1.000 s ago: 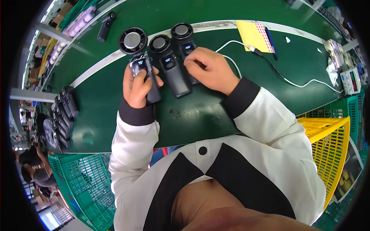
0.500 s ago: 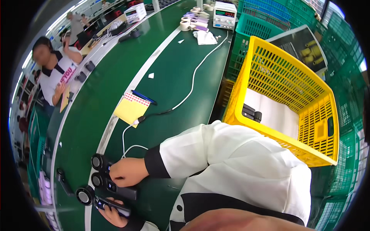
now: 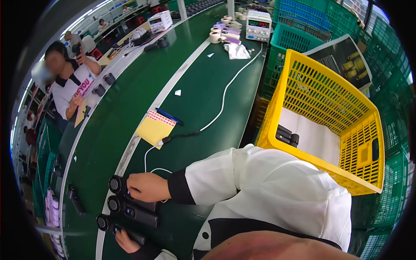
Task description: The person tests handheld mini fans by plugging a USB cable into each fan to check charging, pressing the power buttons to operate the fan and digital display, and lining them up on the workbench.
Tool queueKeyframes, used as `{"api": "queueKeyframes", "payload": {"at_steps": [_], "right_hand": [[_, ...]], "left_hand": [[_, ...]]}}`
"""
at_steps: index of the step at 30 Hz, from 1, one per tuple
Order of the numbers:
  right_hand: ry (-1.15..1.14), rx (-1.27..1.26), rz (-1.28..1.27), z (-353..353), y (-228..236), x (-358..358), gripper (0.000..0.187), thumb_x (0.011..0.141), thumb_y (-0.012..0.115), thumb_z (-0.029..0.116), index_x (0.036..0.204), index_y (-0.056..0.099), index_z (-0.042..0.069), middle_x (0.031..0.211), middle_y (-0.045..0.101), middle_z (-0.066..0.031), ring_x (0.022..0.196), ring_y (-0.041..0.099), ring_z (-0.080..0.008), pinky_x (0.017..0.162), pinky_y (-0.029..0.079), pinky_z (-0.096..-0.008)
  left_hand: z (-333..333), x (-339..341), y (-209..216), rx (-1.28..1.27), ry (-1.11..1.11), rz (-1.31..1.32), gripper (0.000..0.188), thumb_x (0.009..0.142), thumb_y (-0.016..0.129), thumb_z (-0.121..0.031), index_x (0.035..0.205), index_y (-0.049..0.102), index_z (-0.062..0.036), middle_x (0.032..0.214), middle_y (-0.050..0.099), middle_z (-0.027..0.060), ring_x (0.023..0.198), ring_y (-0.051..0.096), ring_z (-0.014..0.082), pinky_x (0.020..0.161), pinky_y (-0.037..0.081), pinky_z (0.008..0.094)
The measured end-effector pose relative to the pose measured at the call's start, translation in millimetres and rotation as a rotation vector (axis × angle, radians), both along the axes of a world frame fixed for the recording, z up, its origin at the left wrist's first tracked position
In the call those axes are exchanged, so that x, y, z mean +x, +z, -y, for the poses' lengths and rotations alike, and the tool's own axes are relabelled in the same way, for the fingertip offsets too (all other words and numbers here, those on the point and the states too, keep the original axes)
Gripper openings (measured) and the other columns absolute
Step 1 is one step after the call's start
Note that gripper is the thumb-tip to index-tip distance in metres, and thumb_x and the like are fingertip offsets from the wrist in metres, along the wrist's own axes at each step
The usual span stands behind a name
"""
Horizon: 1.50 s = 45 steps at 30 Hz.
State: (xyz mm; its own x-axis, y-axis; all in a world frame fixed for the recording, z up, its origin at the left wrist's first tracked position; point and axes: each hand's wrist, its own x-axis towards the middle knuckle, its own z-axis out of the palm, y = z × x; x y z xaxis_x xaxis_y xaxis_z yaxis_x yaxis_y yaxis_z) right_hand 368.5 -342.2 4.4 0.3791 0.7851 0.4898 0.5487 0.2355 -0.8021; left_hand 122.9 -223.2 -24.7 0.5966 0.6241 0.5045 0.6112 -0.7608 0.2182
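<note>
Three black handheld devices with round heads, which look like small handheld fans, lie side by side on the green table at the lower left. My right hand [image 3: 149,187] is closed over the handle of the farthest fan [image 3: 116,184], its fingers curled down. The middle fan [image 3: 141,213] lies untouched, with a small lit display on its handle. My left hand [image 3: 126,242] is closed on the handle of the nearest fan [image 3: 103,222]; its fingers partly hide behind it. A white cable [image 3: 149,159] runs toward the farthest fan, its end hidden near my right hand.
A yellow notepad [image 3: 154,132] and blue pen [image 3: 169,116] lie ahead. A yellow crate [image 3: 323,171] at the right holds a few black devices. A power supply unit [image 3: 258,26] and light-coloured fans [image 3: 225,30] stand far off. Across the bench sits another person [image 3: 73,82].
The near fan's head has turned, so its silver face no longer shows toward me. My left hand has shifted along its handle. My right hand stays over the farthest fan; the view has shifted slightly.
</note>
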Motion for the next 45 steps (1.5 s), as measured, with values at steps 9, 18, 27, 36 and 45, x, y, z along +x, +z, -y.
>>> {"api": "queueKeyframes", "payload": {"at_steps": [9, 18, 27, 36, 45], "right_hand": [[-0.08, -0.144, 0.034, -4, -10, 2, 0.015, 0.08, 0.049, 0.015, 0.089, 0.05, 0.004, 0.087, 0.056, -0.01, 0.072, 0.055, -0.0302, 0.064, 0.045, -0.0347], [-0.086, -0.288, 0.075, 2, -5, 7, 0.015, 0.082, 0.047, 0.017, 0.09, 0.049, 0.005, 0.082, 0.059, -0.0116, 0.067, 0.056, -0.0328, 0.06, 0.045, -0.0376], [-0.149, -0.373, 0.047, -8, -3, 9, 0.016, 0.083, 0.045, 0.02, 0.091, 0.051, 0.007, 0.075, 0.062, -0.0109, 0.064, 0.057, -0.0329, 0.059, 0.045, -0.0385], [-0.197, -0.466, -0.005, -8, 8, 9, 0.016, 0.083, 0.045, 0.021, 0.089, 0.055, 0.009, 0.071, 0.062, -0.0093, 0.064, 0.058, -0.0315, 0.058, 0.045, -0.0376], [-0.185, -0.47, 0.034, -11, -1, 15, 0.018, 0.082, 0.046, 0.022, 0.088, 0.056, 0.009, 0.071, 0.062, -0.0098, 0.065, 0.059, -0.0314, 0.059, 0.045, -0.0377]], "left_hand": [[26, 43, -6, -0.358, 0.332, 0.375, 0.017, 0.078, 0.053, -0.009, 0.092, 0.054, 0.0013, 0.084, 0.058, 0.0172, 0.074, 0.052, 0.0328, 0.071, 0.043, 0.0346], [3, 37, 18, -0.582, 0.207, 0.541, 0.023, 0.082, 0.049, -0.021, 0.084, 0.053, 0.0017, 0.082, 0.057, 0.0179, 0.071, 0.049, 0.0322, 0.069, 0.04, 0.0356], [-181, 58, 8, 0.245, 0.37, 0.142, 0.036, 0.078, 0.058, -0.032, 0.088, 0.056, 0.0035, 0.087, 0.056, 0.0211, 0.078, 0.051, 0.0374, 0.074, 0.043, 0.0424], [-254, 84, -9, 0.298, 0.65, -0.051, 0.029, 0.081, 0.053, -0.033, 0.084, 0.056, -0.004, 0.081, 0.057, 0.0153, 0.066, 0.056, 0.0339, 0.054, 0.046, 0.042], [-197, 54, 36, -0.738, -0.015, 1.129, 0.021, 0.081, 0.059, -0.016, 0.093, 0.052, -0.0007, 0.088, 0.056, 0.0111, 0.068, 0.057, 0.0169, 0.058, 0.047, 0.0244]]}}
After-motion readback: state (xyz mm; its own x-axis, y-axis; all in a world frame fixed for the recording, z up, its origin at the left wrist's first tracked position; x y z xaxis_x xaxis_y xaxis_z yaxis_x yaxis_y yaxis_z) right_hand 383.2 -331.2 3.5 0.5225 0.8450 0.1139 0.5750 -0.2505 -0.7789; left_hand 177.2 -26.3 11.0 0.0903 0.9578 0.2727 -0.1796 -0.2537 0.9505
